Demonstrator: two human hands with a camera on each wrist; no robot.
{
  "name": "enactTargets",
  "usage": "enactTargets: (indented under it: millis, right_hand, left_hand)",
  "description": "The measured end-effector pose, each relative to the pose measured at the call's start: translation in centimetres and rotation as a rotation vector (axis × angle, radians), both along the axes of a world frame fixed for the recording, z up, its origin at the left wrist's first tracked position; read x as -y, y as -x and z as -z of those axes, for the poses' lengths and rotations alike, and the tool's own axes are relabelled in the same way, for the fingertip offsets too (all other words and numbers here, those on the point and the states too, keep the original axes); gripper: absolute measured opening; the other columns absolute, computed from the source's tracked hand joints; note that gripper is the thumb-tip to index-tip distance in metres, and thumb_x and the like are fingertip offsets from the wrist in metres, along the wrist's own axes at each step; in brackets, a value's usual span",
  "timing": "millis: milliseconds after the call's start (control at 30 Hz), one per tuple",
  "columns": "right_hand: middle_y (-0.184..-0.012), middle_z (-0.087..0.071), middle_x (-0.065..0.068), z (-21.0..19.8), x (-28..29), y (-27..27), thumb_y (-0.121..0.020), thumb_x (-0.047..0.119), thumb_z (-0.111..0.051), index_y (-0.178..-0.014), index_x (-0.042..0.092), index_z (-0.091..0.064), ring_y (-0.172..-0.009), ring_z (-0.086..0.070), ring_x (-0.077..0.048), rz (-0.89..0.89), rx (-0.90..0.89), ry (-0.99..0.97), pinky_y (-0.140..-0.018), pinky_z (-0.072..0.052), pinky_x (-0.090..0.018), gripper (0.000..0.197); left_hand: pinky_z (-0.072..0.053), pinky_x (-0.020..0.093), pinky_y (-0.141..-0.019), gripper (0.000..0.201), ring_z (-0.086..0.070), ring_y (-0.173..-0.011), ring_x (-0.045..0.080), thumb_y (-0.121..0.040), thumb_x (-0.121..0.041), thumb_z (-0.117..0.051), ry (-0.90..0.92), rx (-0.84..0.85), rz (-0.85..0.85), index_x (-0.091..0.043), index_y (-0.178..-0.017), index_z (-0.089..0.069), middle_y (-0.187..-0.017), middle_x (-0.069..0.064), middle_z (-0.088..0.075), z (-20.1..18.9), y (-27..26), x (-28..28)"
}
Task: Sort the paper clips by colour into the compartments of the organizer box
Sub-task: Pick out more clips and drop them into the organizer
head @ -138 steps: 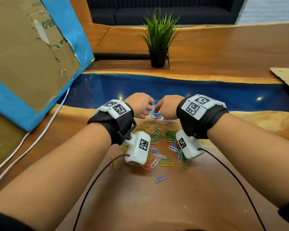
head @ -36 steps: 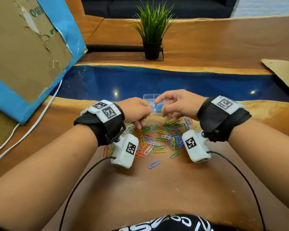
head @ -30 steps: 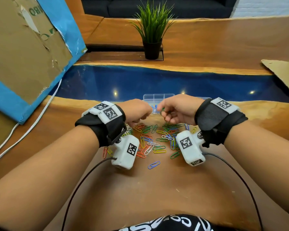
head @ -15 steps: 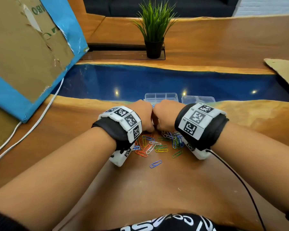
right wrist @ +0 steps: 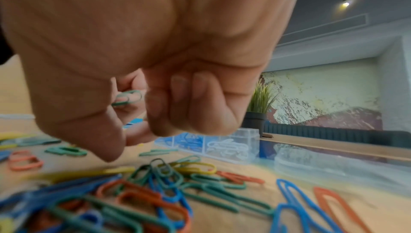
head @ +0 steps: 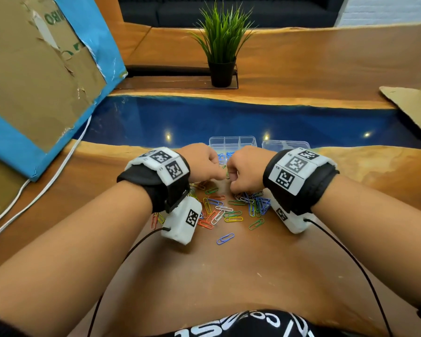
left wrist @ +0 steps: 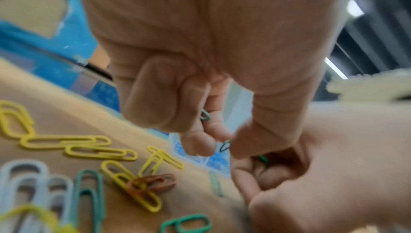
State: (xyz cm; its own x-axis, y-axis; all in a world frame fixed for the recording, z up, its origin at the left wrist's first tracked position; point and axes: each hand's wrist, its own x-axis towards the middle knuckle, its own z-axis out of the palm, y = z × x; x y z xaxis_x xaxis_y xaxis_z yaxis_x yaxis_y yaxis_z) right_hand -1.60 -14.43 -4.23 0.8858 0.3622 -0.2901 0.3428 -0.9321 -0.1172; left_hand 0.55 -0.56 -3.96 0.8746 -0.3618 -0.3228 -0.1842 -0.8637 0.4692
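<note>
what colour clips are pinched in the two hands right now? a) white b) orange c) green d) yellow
c: the left wrist view shows green clips pinched in the left hand, and the right wrist view shows green ones inside the curled fingers of the right hand.

Black wrist straps (head: 156, 188) w/ white tag blocks; white cam boxes (head: 182, 221); black cables (head: 122, 261).

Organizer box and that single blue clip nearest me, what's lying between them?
In the head view, both hands, left hand and right hand, plus the scattered clip pile, lie between organizer box and blue clip.
</note>
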Motion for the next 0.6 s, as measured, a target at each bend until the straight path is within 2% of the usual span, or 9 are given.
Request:
enactTargets:
  millis: [67, 167, 300, 367, 433, 500, 600]
  right_hand:
    - [-0.065, -0.049, 0.009, -0.1, 0.1, -0.1, -0.077, 0.029, -0.064, -0.082, 0.021, -0.062, -0.077, -0.053, -0.018, 0.004, 0.016, -0.007, -0.064, -0.042, -0.026, 0.009]
    - [-0.065, -0.044, 0.011, 0.1, 0.0, -0.4, -0.081, 0.03, -0.063, -0.095, 0.022, -0.068, -0.081, -0.051, -0.015, -0.018, 0.043, 0.016, -0.067, -0.038, -0.024, 0.017]
    - [-0.09, -0.055, 0.0, 0.1, -0.1, -0.8, -0.086, 0.025, -0.059, -0.109, 0.024, -0.063, -0.104, -0.058, -0.025, -0.016, 0.065, 0.006, -0.075, -0.042, -0.028, 0.024]
    - [-0.107, -0.062, -0.005, 0.0, -0.3, -1.0, -0.087, 0.023, -0.058, -0.114, 0.027, -0.063, -0.108, -0.058, -0.027, -0.027, 0.053, 0.038, -0.082, -0.046, -0.031, 0.027]
    - [-0.113, -0.064, -0.007, 0.0, -0.5, -1.1, -0.088, 0.024, -0.058, -0.11, 0.026, -0.067, -0.107, -0.059, -0.028, -0.032, 0.054, 0.063, -0.086, -0.05, -0.035, 0.024]
    - [-0.109, -0.066, -0.007, -0.1, -0.7, -1.2, -0.089, 0.023, -0.057, -0.104, 0.02, -0.069, -0.103, -0.062, -0.027, -0.025, 0.056, 0.082, -0.084, -0.053, -0.034, 0.02]
    - [-0.099, -0.068, -0.008, 0.1, -1.0, -1.1, -0.086, 0.024, -0.057, -0.099, 0.011, -0.069, -0.097, -0.064, -0.027, -0.017, 0.04, 0.128, -0.079, -0.054, -0.032, 0.022]
  left_hand:
    - [-0.036, 0.02, -0.051, 0.019, -0.043, -0.047, 0.013, -0.074, -0.023, -0.067, 0.084, -0.057, -0.021, -0.021, -0.062, -0.053, -0.052, -0.008, -0.048, -0.2, -0.2, -0.5]
    - [-0.036, 0.022, -0.05, 0.019, -0.042, -0.047, 0.016, -0.07, -0.02, -0.071, 0.18, -0.114, -0.031, -0.021, -0.059, -0.056, -0.055, -0.005, -0.051, 0.0, -0.4, -1.0]
    - [-0.035, 0.024, -0.051, 0.02, -0.042, -0.046, 0.018, -0.06, -0.021, -0.071, 0.284, -0.11, -0.118, -0.02, -0.053, -0.052, -0.054, 0.0, -0.047, 0.5, -0.3, -1.2]
    - [-0.038, 0.025, -0.053, 0.02, -0.043, -0.043, 0.017, -0.055, -0.022, -0.068, 0.339, -0.099, -0.164, -0.02, -0.05, -0.049, -0.05, -0.002, -0.046, 0.6, -0.3, -1.3]
    - [-0.038, 0.026, -0.053, 0.024, -0.044, -0.041, 0.017, -0.058, -0.017, -0.071, 0.379, -0.11, -0.159, -0.02, -0.051, -0.049, -0.053, 0.002, -0.051, 0.7, -0.2, -1.5]
    - [-0.04, 0.025, -0.051, 0.027, -0.047, -0.04, 0.015, -0.067, -0.011, -0.075, 0.4, -0.122, -0.127, -0.017, -0.056, -0.051, -0.058, 0.008, -0.057, 0.8, -0.3, -1.7]
    - [-0.047, 0.019, -0.044, 0.024, -0.051, -0.039, 0.009, -0.077, -0.004, -0.073, 0.452, -0.172, -0.098, -0.012, -0.067, -0.053, -0.053, 0.003, -0.058, 1.0, -0.3, -2.1]
